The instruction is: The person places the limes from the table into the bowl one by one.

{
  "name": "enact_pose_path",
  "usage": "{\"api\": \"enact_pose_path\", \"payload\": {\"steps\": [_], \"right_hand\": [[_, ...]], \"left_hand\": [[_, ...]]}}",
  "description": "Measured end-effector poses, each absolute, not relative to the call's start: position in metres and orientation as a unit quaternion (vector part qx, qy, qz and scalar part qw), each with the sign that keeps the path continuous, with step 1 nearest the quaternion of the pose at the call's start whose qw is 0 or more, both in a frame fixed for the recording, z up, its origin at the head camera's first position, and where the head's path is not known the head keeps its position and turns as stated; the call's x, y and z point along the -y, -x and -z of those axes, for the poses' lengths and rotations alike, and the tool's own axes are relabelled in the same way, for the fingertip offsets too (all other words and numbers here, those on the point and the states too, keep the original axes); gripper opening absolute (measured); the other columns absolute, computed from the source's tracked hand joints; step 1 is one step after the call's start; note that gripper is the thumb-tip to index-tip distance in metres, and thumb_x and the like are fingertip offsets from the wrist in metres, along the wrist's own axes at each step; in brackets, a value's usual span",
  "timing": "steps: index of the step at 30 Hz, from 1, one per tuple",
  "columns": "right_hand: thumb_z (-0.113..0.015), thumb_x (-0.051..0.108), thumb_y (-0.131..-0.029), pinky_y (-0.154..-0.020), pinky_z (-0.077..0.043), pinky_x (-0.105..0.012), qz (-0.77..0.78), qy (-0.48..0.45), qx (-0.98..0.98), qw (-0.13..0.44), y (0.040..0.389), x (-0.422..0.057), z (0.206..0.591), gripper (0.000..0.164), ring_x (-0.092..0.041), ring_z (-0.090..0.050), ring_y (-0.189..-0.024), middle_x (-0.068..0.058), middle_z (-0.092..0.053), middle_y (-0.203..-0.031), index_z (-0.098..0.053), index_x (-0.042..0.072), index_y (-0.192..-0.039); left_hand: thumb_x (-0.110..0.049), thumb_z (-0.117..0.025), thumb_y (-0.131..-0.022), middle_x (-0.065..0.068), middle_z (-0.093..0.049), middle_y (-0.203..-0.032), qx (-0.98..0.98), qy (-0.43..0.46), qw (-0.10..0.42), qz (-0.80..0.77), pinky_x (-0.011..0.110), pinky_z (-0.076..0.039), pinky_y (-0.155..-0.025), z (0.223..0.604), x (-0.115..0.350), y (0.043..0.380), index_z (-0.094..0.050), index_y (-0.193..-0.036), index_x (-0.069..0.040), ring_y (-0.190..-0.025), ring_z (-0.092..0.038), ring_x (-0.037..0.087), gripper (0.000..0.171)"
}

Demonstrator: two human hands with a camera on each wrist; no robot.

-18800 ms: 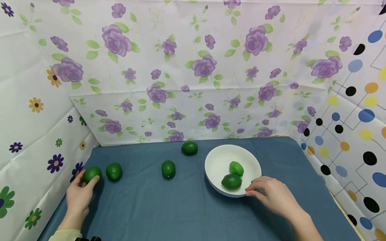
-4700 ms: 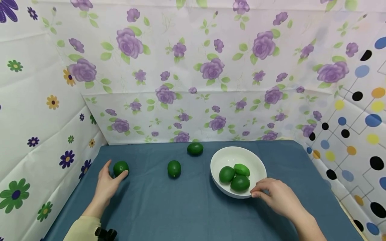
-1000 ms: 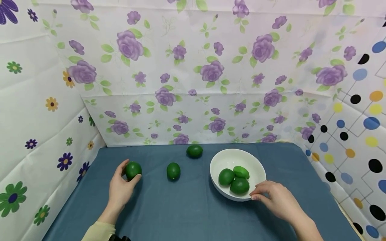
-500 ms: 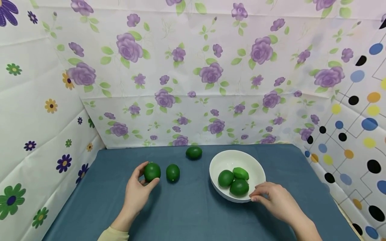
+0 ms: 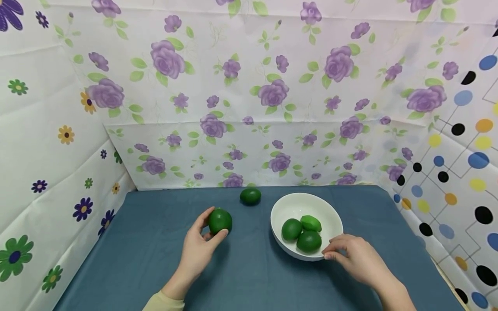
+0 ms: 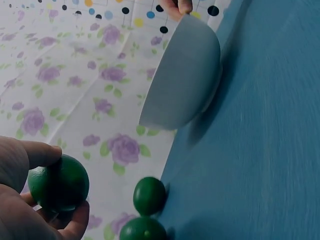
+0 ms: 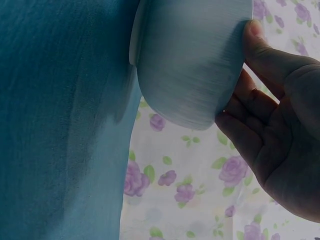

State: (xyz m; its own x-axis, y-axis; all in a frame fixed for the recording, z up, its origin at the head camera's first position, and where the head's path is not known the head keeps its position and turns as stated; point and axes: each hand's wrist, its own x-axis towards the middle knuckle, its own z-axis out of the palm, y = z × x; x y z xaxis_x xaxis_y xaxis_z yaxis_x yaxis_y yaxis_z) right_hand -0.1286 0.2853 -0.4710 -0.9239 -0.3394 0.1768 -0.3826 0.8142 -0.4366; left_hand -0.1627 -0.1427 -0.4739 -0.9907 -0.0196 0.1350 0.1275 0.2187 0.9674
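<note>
My left hand (image 5: 197,247) grips a dark green lime (image 5: 220,221) between thumb and fingers, held up over the cloth left of centre. In the head view this lime covers another one, which shows in the left wrist view as a lime (image 6: 143,229) at the bottom edge. Farther back lies one more lime (image 5: 250,196). My right hand (image 5: 355,257) pinches the near right rim of a white bowl (image 5: 280,207), thumb and fingers on either side of the wall. Inside the bowl sit two dark limes and a brighter green lime (image 5: 311,223).
A blue cloth (image 5: 253,280) covers the table. Floral sheeting (image 5: 233,86) stands along the back edge, with patterned sheets (image 5: 447,172) rising at the right and left sides.
Earlier the bowl held two limes; a third was added from the far left. Since then my left hand has picked up another lime and carried it rightward. My right hand stays at the rim.
</note>
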Motion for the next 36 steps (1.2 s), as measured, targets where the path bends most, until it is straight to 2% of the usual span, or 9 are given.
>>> {"api": "enact_pose_path", "payload": {"steps": [9,17,25,30,36], "right_hand": [[-0.084,0.034,-0.091,-0.089,-0.061,-0.045,-0.237,-0.181,0.954,0.039,0.13,-0.285,0.471,0.01,-0.018,-0.073,-0.105,0.02,-0.074,-0.105,-0.082,0.04,-0.099],[-0.084,0.034,-0.091,-0.089,-0.061,-0.045,-0.238,-0.185,0.952,0.043,0.13,-0.285,0.472,0.01,-0.017,-0.073,-0.105,0.021,-0.074,-0.105,-0.083,0.04,-0.099],[-0.084,0.034,-0.091,-0.091,-0.061,-0.047,-0.237,-0.182,0.953,0.046,0.13,-0.285,0.471,0.011,-0.019,-0.073,-0.106,0.022,-0.074,-0.105,-0.082,0.041,-0.099],[-0.083,0.035,-0.092,-0.09,-0.061,-0.046,-0.239,-0.186,0.952,0.046,0.13,-0.285,0.47,0.01,-0.019,-0.073,-0.107,0.021,-0.074,-0.105,-0.082,0.04,-0.1],[-0.084,0.034,-0.092,-0.087,-0.062,-0.043,-0.237,-0.19,0.951,0.054,0.129,-0.286,0.471,0.009,-0.014,-0.072,-0.103,0.02,-0.074,-0.104,-0.083,0.04,-0.099]], "left_hand": [[-0.007,-0.083,-0.095,0.016,-0.054,-0.149,0.747,0.057,0.037,0.661,0.034,-0.063,-0.089,0.473,0.119,0.162,-0.049,-0.161,-0.018,-0.121,-0.069,0.036,0.075],[-0.012,-0.085,-0.095,0.014,-0.056,-0.147,0.749,0.083,0.039,0.656,0.034,-0.062,-0.09,0.473,0.101,0.162,-0.051,-0.159,-0.018,-0.123,-0.065,0.033,0.073],[-0.018,-0.084,-0.097,0.011,-0.055,-0.15,0.752,0.117,0.04,0.647,0.04,-0.059,-0.095,0.47,0.08,0.161,-0.053,-0.158,-0.018,-0.131,-0.058,0.03,0.069],[-0.022,-0.084,-0.097,0.005,-0.053,-0.155,0.766,0.132,0.031,0.628,0.044,-0.057,-0.096,0.47,0.066,0.161,-0.053,-0.158,-0.02,-0.129,-0.056,0.027,0.068],[-0.024,-0.082,-0.098,0.001,-0.056,-0.151,0.785,0.165,0.031,0.596,0.044,-0.055,-0.094,0.471,0.05,0.162,-0.052,-0.159,-0.018,-0.127,-0.057,0.023,0.069]]}}
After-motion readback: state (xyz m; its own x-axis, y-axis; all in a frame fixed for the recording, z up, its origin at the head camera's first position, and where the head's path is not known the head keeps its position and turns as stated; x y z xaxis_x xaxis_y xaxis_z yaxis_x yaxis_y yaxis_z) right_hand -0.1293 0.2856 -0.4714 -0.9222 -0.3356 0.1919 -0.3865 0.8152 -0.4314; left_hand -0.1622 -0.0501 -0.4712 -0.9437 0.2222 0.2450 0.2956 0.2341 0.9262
